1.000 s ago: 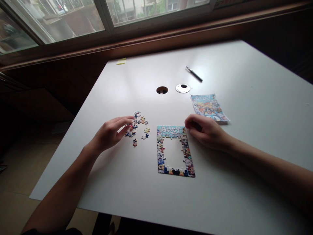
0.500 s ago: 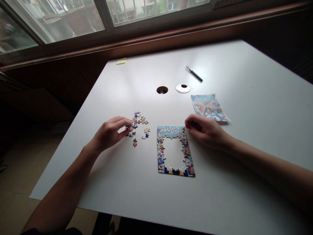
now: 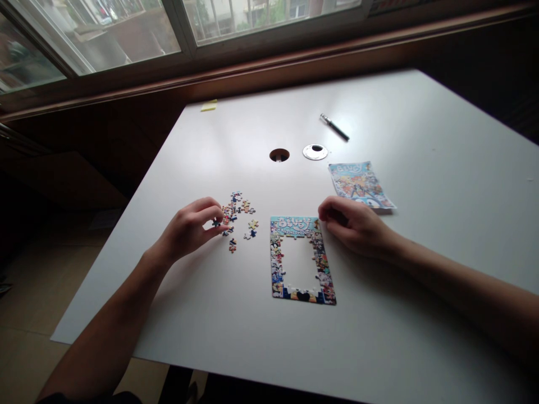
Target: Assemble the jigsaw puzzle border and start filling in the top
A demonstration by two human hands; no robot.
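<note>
On the white table lies a jigsaw puzzle [image 3: 295,225], its border joined into a frame with a bare middle. To its left are several loose puzzle pieces [image 3: 244,206]. My left hand [image 3: 189,224] is at the near left side of this pile, thumb and fingers curved around a small dark puzzle piece [image 3: 216,223]; the exact contact is partly hidden. My right hand [image 3: 353,224] rests with curled fingers beside the puzzle's upper right corner, and nothing shows in it.
A picture sheet [image 3: 360,182] with a matching title lies beyond my right hand. Farther back are a black pen [image 3: 334,127], a round cable hole [image 3: 279,155] and its metal cover [image 3: 315,152]. A yellow sticky note [image 3: 209,105] is near the far left corner.
My left hand has drawn slightly left, and the dark piece within its fingers has shifted left too. The thumb and index finger are a little wider apart. My right hand stays still.
</note>
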